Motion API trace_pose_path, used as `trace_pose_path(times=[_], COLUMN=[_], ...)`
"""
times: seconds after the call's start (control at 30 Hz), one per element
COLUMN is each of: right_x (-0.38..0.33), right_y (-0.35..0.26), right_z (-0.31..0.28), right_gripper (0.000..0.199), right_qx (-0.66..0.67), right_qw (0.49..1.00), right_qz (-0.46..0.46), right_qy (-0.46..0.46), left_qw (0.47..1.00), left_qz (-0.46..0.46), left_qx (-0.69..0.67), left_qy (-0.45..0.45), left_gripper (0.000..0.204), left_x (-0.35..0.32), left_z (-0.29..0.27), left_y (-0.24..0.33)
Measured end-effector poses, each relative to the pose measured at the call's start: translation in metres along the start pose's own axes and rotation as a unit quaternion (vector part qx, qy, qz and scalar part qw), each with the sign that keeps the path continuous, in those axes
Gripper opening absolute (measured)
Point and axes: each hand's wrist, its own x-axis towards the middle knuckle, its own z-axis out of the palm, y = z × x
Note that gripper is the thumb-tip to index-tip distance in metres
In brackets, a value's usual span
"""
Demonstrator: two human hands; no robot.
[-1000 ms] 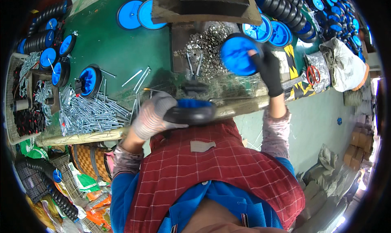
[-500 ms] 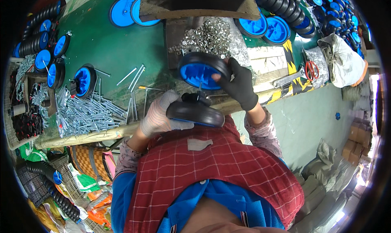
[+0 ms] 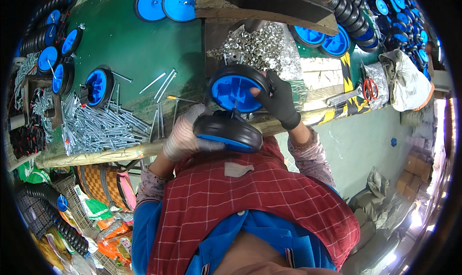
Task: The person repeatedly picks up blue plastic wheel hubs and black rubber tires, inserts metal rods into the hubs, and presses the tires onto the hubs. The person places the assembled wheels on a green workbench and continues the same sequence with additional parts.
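My left hand (image 3: 185, 134), in a pale striped glove, is closed round a black-tyred wheel (image 3: 228, 131) held low in front of my apron. In a dark glove, my right hand (image 3: 281, 99) grips a second wheel (image 3: 236, 90), whose blue ribbed hub faces me, with the thumb on the hub. A metal bolt (image 3: 235, 104) runs between the two wheels, joining them through a dark part mostly hidden behind the lower wheel. Just beyond the upper wheel lies a heap of small metal nuts (image 3: 257, 44).
A pile of long bolts (image 3: 98, 131) lies on the green table (image 3: 134, 49) at left, beside a loose wheel (image 3: 98, 88). A metal press (image 3: 269, 13) overhangs the far side. Red scissors (image 3: 369, 88) and a wrench (image 3: 342, 97) lie right. More wheels (image 3: 349, 18) are stacked behind.
The upper wheel has tilted so its blue hub shows more fully. The lower wheel has shifted slightly left and tipped. Both hands keep their hold while the whole view has shifted a little.
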Motion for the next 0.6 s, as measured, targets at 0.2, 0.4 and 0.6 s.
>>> trace_pose_path(times=[0.2,0.4,0.6], right_x=[0.003,0.068,0.091], right_y=[0.011,0.046,0.06], right_z=[0.002,0.011,0.023], right_gripper=[0.041,0.017,0.012], right_qx=[0.027,-0.131,-0.28], right_qw=[0.981,0.984,0.956], right_qz=[-0.19,-0.079,-0.043], right_qy=[-0.012,0.087,0.077], left_qw=[0.996,0.971,0.967], left_qz=[0.077,0.168,0.177], left_qx=[0.009,0.166,0.179], left_qy=[-0.043,0.024,0.031], left_gripper=[0.048,0.049,0.047], left_x=[0.006,-0.004,-0.005], left_z=[0.002,-0.005,-0.008], left_y=[0.012,-0.036,-0.039])
